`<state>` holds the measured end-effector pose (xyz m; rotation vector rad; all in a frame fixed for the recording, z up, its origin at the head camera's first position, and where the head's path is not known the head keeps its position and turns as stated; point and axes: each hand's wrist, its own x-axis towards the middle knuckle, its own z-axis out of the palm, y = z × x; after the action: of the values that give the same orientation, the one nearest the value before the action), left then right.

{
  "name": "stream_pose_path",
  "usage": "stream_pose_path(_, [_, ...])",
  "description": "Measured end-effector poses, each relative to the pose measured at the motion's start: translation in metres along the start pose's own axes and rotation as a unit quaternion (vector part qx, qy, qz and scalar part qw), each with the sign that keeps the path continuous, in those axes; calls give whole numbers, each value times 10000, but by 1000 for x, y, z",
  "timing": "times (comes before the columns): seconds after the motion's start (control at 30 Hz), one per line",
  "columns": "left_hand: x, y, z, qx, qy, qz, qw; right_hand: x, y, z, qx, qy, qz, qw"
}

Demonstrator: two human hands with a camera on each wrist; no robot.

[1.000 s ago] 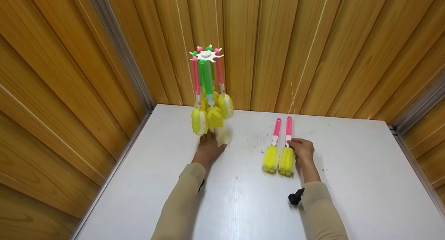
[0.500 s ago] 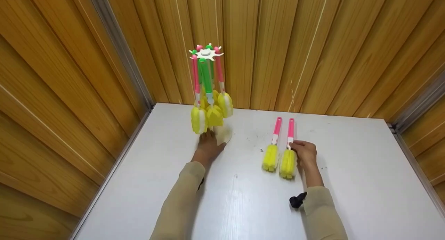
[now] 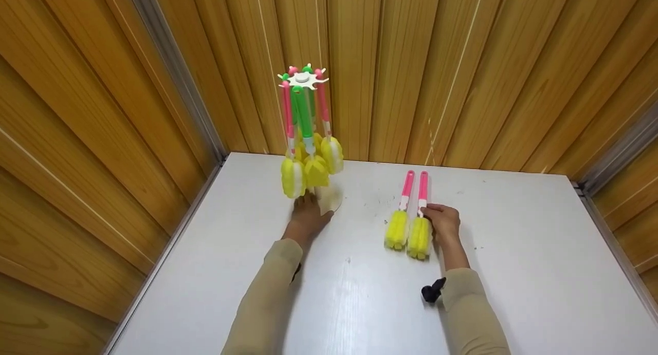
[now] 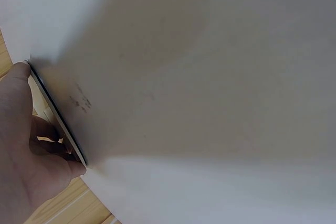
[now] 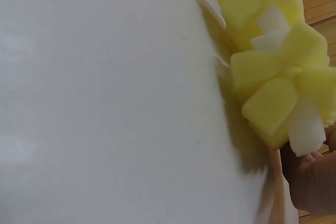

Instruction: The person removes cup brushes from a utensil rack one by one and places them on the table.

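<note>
A white rotating rack (image 3: 302, 79) at the left carries several sponge bottle brushes with pink or green handles and yellow-and-white heads. My left hand (image 3: 307, 222) grips its round base (image 3: 330, 197), partly hidden by the hand and hanging heads; in the left wrist view, thumb and fingers span the base's edge. Two pink-handled sponge brushes lie side by side to the right, heads toward me. My right hand (image 3: 443, 221) pinches the right brush (image 3: 420, 237) at its white neck. The left brush (image 3: 397, 229) lies close beside it, untouched. The right wrist view shows both sponge heads end-on.
A white table (image 3: 354, 303) lies beneath everything, with small dark specks near its middle. Wood-panelled walls (image 3: 401, 77) stand behind and at both sides. A black wrist device (image 3: 433, 291) hangs at my right cuff.
My right hand shifted the right brush slightly right and toward me, then back left and away, beside the other brush. The left hand stayed on the rack's base.
</note>
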<state>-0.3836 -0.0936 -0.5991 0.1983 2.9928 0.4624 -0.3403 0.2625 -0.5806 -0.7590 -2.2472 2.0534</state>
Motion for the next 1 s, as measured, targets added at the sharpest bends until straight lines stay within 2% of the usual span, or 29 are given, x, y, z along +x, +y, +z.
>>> stream_pose_path(0.3, [2, -3, 1, 28, -16, 54, 10000, 3, 1, 4, -363, 12, 122, 9993])
stream_pose_path(0.47, [6, -6, 3, 277, -160, 164, 9994, 5, 0, 5, -549, 10, -37, 9985])
stream_pose_path(0.7, [4, -5, 1, 438, -238, 207, 9985, 5, 1, 5, -620, -27, 37, 9981])
stream_pose_path(1.0, [-1, -1, -4, 294, -281, 127, 9991, 4, 5, 4, -706, 2, -80, 9975])
